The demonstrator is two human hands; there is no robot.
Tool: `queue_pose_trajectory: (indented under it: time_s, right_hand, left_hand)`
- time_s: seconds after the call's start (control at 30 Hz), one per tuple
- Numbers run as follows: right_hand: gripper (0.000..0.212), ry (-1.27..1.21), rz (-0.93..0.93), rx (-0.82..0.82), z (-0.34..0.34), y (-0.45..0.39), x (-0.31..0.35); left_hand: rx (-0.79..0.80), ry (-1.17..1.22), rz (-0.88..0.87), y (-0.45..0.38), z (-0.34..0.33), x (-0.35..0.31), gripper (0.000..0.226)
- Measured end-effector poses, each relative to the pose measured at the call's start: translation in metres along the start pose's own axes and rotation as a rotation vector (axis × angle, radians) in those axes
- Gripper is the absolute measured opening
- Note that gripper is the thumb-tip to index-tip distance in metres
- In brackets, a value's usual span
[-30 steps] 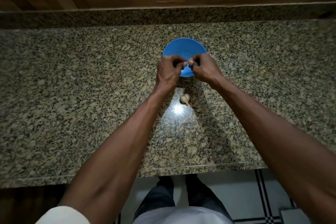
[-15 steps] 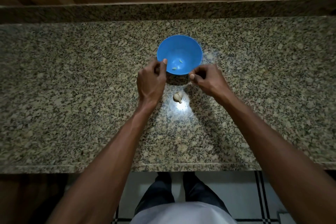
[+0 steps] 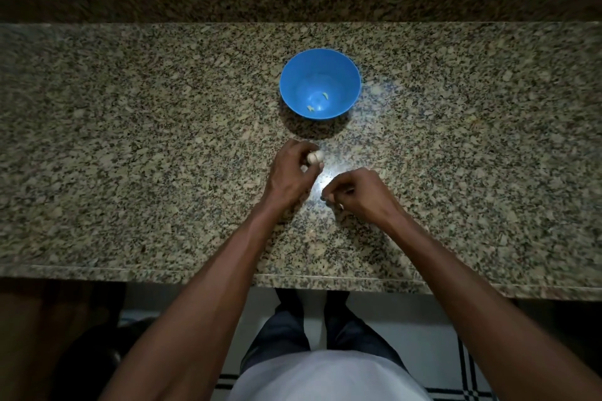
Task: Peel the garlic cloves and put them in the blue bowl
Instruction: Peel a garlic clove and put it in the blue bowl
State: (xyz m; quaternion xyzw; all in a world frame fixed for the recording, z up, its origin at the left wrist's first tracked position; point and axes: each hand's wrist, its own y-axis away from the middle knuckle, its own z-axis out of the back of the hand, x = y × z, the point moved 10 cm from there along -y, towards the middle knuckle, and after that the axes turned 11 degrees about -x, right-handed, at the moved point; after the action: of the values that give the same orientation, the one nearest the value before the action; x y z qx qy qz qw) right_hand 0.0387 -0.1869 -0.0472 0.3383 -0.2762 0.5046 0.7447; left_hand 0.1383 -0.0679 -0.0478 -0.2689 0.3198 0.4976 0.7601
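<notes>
The blue bowl (image 3: 338, 68) stands on the granite counter ahead of my hands, with two small peeled garlic cloves (image 3: 325, 95) on its bottom. My left hand (image 3: 290, 176) is just short of the bowl and grips the pale garlic bulb (image 3: 315, 157) between thumb and fingertips. My right hand (image 3: 358, 194) is to the right and a little nearer to me, low over the counter. Its fingers are curled with their tips together, and I cannot make out anything in them.
The speckled granite counter (image 3: 163, 156) runs across the whole view, with a raised granite ledge and a wooden wall behind it. A bright light glare sits on the counter between my hands. The counter's front edge is close to my body, with tiled floor below.
Both hands have pulled back from the bowl toward me. Cloves now lie in the bowl. My left hand has picked up the garlic bulb that lay on the counter.
</notes>
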Motion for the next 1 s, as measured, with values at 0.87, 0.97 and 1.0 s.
queue_pose_trajectory:
  time_s: [0.87, 0.97, 1.0]
  right_hand:
    - [0.017, -0.293, -0.171, -0.162, 0.012, -0.044, -0.002]
    - [0.023, -0.593, -0.283, -0.075, -0.002, -0.045, -0.003]
    - [0.023, -0.651, -0.29, -0.038, -0.006, -0.045, -0.001]
  left_hand:
    - [-0.113, 0.276, 0.281, 0.007, 0.027, 0.013, 0.033]
    - [-0.099, 0.3, 0.279, 0.008, 0.027, 0.012, 0.037]
    - [-0.093, 0.319, 0.281, 0.008, 0.026, 0.012, 0.038]
